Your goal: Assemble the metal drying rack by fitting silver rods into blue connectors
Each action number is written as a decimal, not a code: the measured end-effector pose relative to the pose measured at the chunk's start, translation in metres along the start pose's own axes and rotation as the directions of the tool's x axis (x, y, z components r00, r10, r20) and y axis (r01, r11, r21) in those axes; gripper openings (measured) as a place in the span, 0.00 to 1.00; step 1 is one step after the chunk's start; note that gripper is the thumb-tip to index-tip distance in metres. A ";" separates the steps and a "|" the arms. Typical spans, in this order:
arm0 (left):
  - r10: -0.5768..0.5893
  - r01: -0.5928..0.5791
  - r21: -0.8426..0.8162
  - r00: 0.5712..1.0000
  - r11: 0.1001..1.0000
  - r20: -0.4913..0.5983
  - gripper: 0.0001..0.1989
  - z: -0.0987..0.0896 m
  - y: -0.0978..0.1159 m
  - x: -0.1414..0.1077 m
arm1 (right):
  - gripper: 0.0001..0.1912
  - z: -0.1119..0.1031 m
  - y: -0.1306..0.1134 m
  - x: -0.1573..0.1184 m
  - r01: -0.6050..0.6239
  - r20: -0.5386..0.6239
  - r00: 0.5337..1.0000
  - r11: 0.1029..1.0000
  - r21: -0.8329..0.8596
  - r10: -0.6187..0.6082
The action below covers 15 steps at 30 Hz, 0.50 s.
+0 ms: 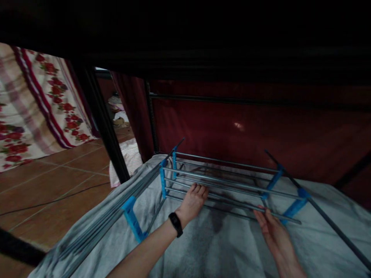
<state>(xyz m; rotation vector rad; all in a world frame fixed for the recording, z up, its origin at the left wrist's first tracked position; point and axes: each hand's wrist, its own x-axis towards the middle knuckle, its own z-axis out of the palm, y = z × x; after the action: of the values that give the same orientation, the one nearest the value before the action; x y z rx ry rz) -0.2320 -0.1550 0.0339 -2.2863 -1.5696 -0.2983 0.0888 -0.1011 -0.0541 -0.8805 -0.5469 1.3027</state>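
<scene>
In the head view, a grey tubular rack with blue plastic brackets lies on grey cloth. It seems part-assembled: several rods span it, but one thin grey rod looks unseated at its right end. The left hand is closed round this rod; the right hand touches it, grip unclear. Five brackets show; the grey rod bundle left of the rack cannot be counted.

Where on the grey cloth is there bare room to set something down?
Bare grey cloth shows between the left hand and right hand, nearer the camera than the rack. Another patch lies between the right hand and the dark tube. Crowded: the left side, with bundled rods and a blue bracket.
</scene>
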 end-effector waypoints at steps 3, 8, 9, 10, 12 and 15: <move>-0.006 -0.006 -0.178 0.998 0.984 -0.068 0.19 0.005 0.019 0.006 | 0.12 0.013 -0.001 -0.008 0.002 0.001 1.000 0.996 0.086 -0.002; 0.017 -0.051 -0.509 0.997 0.859 -0.071 0.18 0.008 0.063 0.050 | 0.15 0.034 -0.005 -0.010 0.007 0.003 1.000 0.988 0.153 -0.008; 0.028 -0.058 -0.564 0.998 0.824 -0.061 0.18 0.007 0.073 0.062 | 0.16 0.036 -0.006 -0.009 0.005 0.004 1.000 0.988 0.153 -0.006; 0.040 -0.060 -0.610 0.998 0.790 -0.046 0.18 0.006 0.084 0.075 | 0.17 0.037 -0.005 -0.009 0.001 0.004 1.000 0.989 0.151 -0.002; 0.064 -0.045 -0.670 0.998 0.741 0.003 0.17 0.005 0.105 0.100 | 0.21 0.038 -0.004 -0.006 -0.001 -0.001 1.000 0.991 0.134 0.001; 0.120 -0.031 -0.662 0.989 0.749 0.090 0.16 0.002 0.131 0.132 | 0.24 0.037 0.002 0.003 0.115 0.024 0.993 0.993 -0.038 -0.114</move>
<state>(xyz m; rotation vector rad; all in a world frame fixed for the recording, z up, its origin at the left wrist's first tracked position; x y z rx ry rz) -0.0616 -0.0836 0.0580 -2.9413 -1.5980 -0.8191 0.0594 -0.0889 -0.0344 -0.8556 -0.6327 1.2015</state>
